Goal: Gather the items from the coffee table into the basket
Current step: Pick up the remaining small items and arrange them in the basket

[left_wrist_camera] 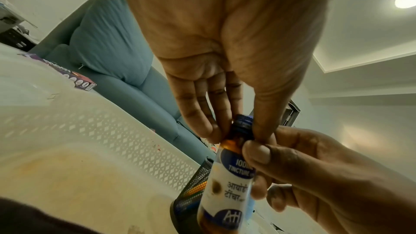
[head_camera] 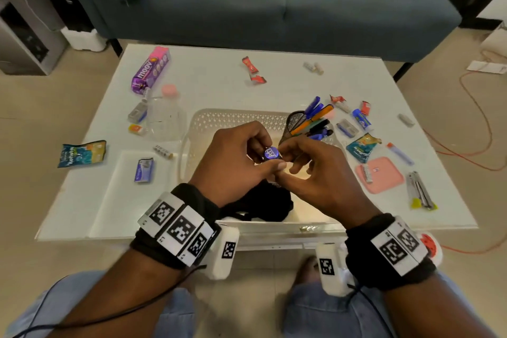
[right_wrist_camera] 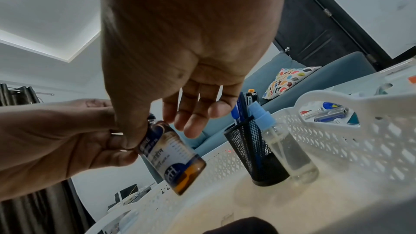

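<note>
A small amber iodine tincture bottle (left_wrist_camera: 231, 181) with a blue cap (head_camera: 271, 153) hangs above the white lattice basket (head_camera: 236, 114) in the middle of the coffee table. My left hand (head_camera: 268, 157) pinches the cap and neck with thumb and fingers (left_wrist_camera: 211, 131). My right hand (head_camera: 282, 163) holds the bottle's labelled body (right_wrist_camera: 171, 152), thumb on the front and fingers behind. Inside the basket stand a black mesh pen holder (right_wrist_camera: 254, 157) full of pens and a clear spray bottle (right_wrist_camera: 290, 150) with a blue top. A black cloth (head_camera: 260, 206) lies at the basket's near end.
Loose items lie around the basket: a purple box (head_camera: 150, 70), a clear bottle with pink cap (head_camera: 164, 115), two teal packets (head_camera: 82, 153), a pink tray (head_camera: 384, 177), red wrappers (head_camera: 252, 68), small tubes. A blue sofa (head_camera: 274, 0) stands behind the table.
</note>
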`<state>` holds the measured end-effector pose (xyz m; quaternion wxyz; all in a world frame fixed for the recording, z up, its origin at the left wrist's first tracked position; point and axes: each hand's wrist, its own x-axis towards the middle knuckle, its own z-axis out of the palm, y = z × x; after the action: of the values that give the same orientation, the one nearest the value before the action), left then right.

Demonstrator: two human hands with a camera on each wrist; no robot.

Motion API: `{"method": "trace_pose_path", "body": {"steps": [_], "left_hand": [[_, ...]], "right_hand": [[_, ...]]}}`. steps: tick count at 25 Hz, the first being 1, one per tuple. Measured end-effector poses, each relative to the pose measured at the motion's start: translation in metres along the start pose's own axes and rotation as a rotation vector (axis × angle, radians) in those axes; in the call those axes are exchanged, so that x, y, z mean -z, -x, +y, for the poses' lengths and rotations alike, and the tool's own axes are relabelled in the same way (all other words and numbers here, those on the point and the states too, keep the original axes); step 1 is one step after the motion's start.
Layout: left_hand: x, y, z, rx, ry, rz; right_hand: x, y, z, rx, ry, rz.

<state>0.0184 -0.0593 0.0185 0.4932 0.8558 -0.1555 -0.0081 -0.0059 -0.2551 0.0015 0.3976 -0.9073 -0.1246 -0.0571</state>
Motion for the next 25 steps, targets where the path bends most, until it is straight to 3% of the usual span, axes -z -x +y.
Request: {"method": "trace_pose_path", "body": {"steps": [10,13,18,25], "left_hand": [[-0.015,0.004,-0.003,-0.007,0.054,-0.098],[-0.015,0.006,-0.004,0.045,0.012,-0.222],[-0.015,0.011,-0.016,0.112,-0.265,-0.601],[-0.026,0.013,-0.02,0.153,-0.323,-0.724]], "right_hand": [[0.005,0.002,0.01,-0.01,0.157,-0.101],[0.027,0.009,0.015,-0.055,0.154,-0.038],[0.063,0.026,0.036,-0.244,0.143,0.037],[0.046,0.015,0.058,-0.286,0.271,-0.065]]}}
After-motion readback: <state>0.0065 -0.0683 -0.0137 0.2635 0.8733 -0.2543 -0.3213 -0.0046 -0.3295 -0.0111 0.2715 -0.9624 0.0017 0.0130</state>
